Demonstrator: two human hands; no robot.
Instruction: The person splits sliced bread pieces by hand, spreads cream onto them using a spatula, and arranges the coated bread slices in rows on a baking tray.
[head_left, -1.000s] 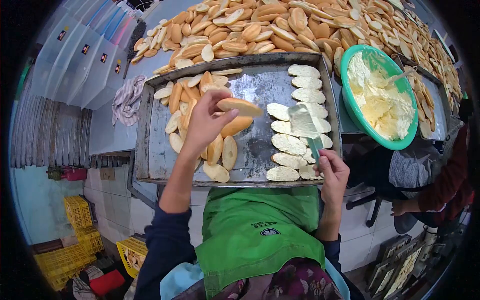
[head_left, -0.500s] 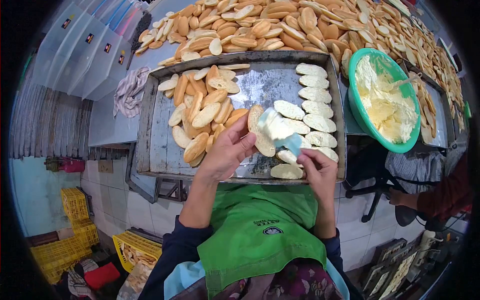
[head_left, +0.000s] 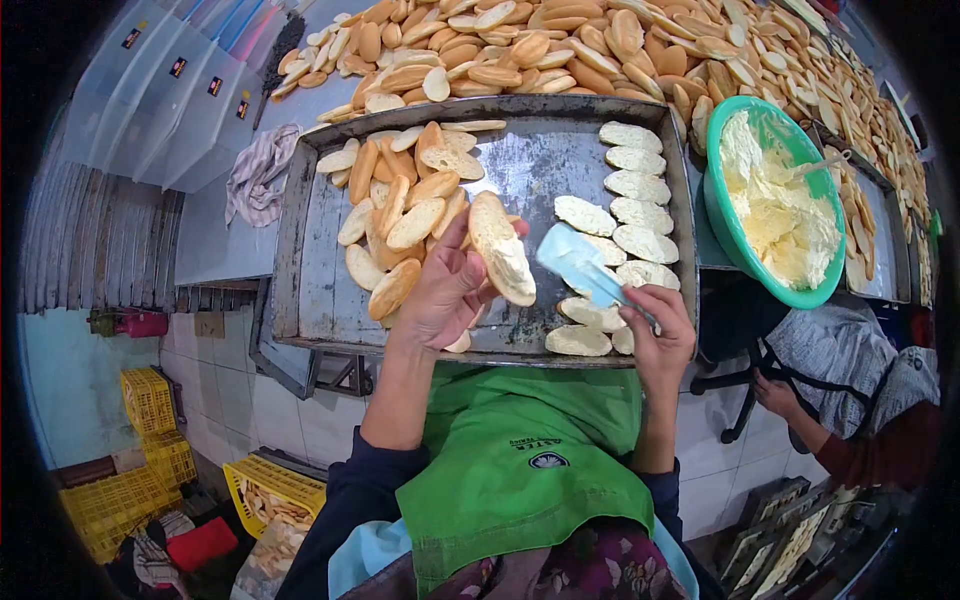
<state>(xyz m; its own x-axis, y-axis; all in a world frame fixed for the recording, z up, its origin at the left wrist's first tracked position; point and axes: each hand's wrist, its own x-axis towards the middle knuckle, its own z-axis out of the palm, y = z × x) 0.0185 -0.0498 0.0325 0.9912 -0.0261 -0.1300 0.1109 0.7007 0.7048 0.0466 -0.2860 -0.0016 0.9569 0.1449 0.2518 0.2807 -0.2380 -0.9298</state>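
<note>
Above the metal tray (head_left: 520,165), my left hand (head_left: 447,295) grips a halved bread slice (head_left: 497,240), cut face up, with pale cream smeared on its lower right part. My right hand (head_left: 658,330) is closed around the handle of a light blue spatula (head_left: 580,262), whose blade, with some cream on it, is just right of the slice and apart from it. Cream-coated slices (head_left: 640,187) lie in columns on the tray's right side. Plain bread pieces (head_left: 415,222) are heaped on its left side, beyond my left hand.
A green bowl (head_left: 712,205) of cream, with a utensil in it, stands right of the tray. Piled bread (head_left: 520,50) covers the table behind. A cloth (head_left: 262,175) lies left; yellow crates (head_left: 170,463) are on the floor. Another person's hand (head_left: 778,393) is at right.
The spatula has moved off the slice to the right, leaving cream on the slice's lower part. My left hand has drawn the slice slightly left and tilted it.
</note>
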